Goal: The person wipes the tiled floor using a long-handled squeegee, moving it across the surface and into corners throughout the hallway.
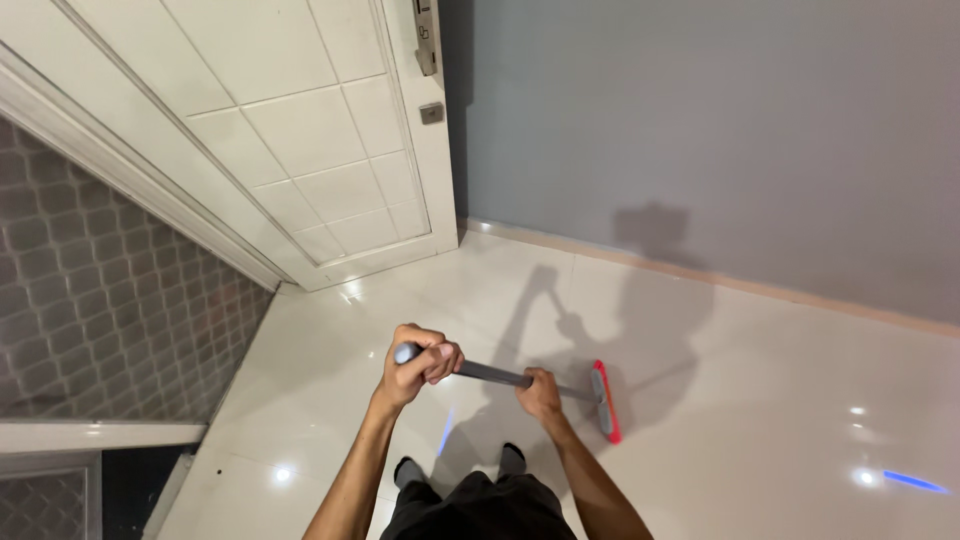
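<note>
Head view showed the person standing on a glossy white tiled floor point(760, 400) and holding a mop. The left hand point(420, 362) was closed around the top end of the grey handle point(495, 374). The right hand point(541, 391) gripped the same handle lower down, at about 3 o'clock from the left one. The red mop head point(606, 402) lay flat on the floor at 3 o'clock from the right hand. A white panelled door point(300, 130) stood at 11 o'clock, beside a grey wall point(700, 130).
</note>
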